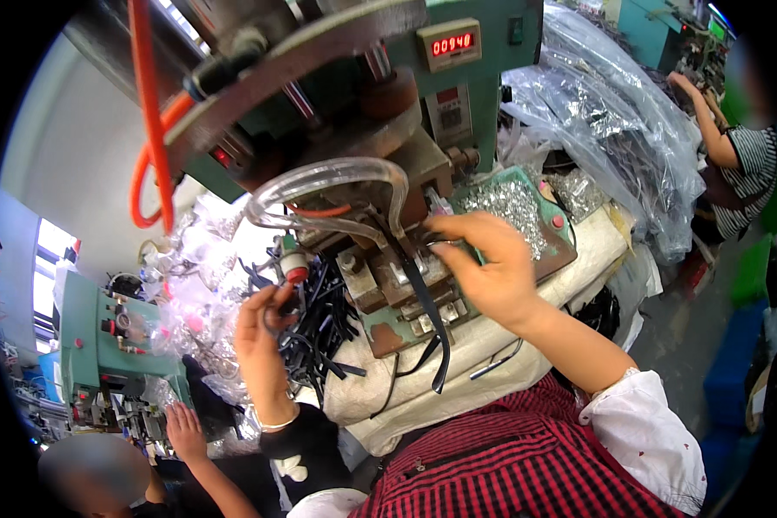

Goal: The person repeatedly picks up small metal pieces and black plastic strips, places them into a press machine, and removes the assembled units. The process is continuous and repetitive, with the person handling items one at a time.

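My right hand (492, 269) is at the right side of the press's metal fixture (374, 281), thumb and forefinger pinched together. Whatever is between those fingertips is too small to make out. A black strip like an eyeglass temple (425, 302) lies in the fixture, its curved end hanging over the front toward me. My left hand (261, 341) is raised at the left of the fixture, fingers bent and apart, just beside a red push button (296, 274). I see nothing held in it. Clear bent tubes (332, 168) point down at the fixture.
Small silver metal parts (511, 211) fill a green tray right of the fixture. Loose black temples (315, 324) pile up at the left. The press's round plate (293, 65) hangs overhead, with an orange hose (147, 129) alongside. Co-workers' arms (207, 466) show lower left and upper right.
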`<state>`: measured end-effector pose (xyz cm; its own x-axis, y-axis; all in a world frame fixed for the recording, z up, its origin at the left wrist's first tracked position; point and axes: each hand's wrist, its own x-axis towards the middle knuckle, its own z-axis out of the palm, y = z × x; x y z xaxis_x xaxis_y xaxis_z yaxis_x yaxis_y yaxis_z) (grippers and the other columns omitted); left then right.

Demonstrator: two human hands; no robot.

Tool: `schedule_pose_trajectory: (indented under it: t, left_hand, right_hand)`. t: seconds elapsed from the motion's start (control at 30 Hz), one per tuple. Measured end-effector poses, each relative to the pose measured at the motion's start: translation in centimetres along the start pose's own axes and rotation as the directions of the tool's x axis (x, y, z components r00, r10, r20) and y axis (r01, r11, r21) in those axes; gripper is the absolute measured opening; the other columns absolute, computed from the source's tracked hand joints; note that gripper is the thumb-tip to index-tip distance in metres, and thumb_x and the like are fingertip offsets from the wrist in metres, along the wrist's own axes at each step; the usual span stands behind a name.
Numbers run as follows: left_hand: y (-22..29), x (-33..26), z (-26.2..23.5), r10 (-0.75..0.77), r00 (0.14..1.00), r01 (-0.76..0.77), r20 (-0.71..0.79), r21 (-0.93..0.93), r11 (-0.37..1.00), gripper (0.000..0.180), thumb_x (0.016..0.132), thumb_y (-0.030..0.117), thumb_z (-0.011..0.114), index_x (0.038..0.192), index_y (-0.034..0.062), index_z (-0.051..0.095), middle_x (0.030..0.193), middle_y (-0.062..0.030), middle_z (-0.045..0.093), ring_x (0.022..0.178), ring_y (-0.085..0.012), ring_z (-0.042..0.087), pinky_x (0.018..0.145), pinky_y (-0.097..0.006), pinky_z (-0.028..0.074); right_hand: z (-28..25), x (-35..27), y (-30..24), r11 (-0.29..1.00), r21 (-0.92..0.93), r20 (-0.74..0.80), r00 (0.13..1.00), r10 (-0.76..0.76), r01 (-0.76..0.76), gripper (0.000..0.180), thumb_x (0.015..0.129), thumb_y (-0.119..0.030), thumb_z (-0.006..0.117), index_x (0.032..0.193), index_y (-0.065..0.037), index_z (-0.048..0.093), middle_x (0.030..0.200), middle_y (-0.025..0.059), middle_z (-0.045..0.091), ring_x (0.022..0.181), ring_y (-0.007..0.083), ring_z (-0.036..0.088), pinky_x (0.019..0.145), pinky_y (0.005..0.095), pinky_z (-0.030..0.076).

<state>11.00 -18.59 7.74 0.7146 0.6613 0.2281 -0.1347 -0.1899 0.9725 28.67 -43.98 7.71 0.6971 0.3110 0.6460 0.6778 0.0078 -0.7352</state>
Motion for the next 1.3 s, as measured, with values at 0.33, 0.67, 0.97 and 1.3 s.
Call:
schedule_pose_trajectory:
  t: [0.33, 0.67, 0.97, 1.3]
  left_hand:
    - [-0.4, -1.6, 5.1, -0.034, 0.989, 0.036, -0.143, 0.007, 0.999, 0.024, 0.104, 0.021, 0.057, 0.102, -0.001, 0.065, 0.09, -0.0108, 0.068, 0.06, -0.0094, 0.057, 0.053, -0.02, 0.04]
    - [2.7, -4.0, 11.6, 0.76, 0.452, -0.889, 0.467, 0.307, 0.34, 0.024, 0.074, 0.002, 0.085, 0.092, 0.0035, 0.07, 0.097, -0.0143, 0.075, 0.067, -0.0211, 0.068, 0.056, -0.027, 0.052]
    - [-0.7, -2.2, 13.4, 0.862, 0.284, -0.943, 0.42, 0.284, 0.173, 0.02, 0.075, 0.012, 0.085, 0.087, 0.0099, 0.069, 0.094, -0.0085, 0.074, 0.053, -0.0092, 0.055, 0.047, -0.023, 0.039]
    - [0.6, -5.2, 12.0, 0.711, 0.573, -0.82, 0.407, 0.285, 0.497, 0.029, 0.075, 0.008, 0.081, 0.102, 0.0054, 0.073, 0.112, -0.0108, 0.074, 0.061, -0.0155, 0.063, 0.052, -0.027, 0.046]
  right_hand:
    - [3.1, -2.2, 1.3, 0.819, 0.459, -0.05, 0.91, 0.411, -0.345, 0.041, 0.09, 0.001, 0.069, 0.128, 0.005, 0.056, 0.108, 0.0079, 0.07, 0.093, 0.0111, 0.065, 0.089, 0.0259, 0.05]
    - [1.1, -2.2, -2.8, 0.751, 0.482, 0.157, 0.888, 0.432, -0.451, 0.052, 0.091, -0.001, 0.064, 0.141, 0.002, 0.049, 0.126, 0.0151, 0.065, 0.117, 0.0182, 0.063, 0.101, 0.0311, 0.048]
    - [-8.9, -5.8, 12.0, 0.917, -0.052, -0.271, 0.889, 0.369, -0.396, 0.049, 0.091, 0.001, 0.063, 0.139, -0.004, 0.056, 0.13, 0.01, 0.064, 0.118, 0.0213, 0.06, 0.105, 0.0352, 0.044]
    - [-6.4, -6.3, 10.0, 0.579, -0.807, -0.004, 0.982, 0.19, -0.115, 0.023, 0.079, -0.012, 0.078, 0.1, -0.005, 0.071, 0.094, 0.0119, 0.069, 0.104, 0.0365, 0.061, 0.094, 0.0446, 0.047]
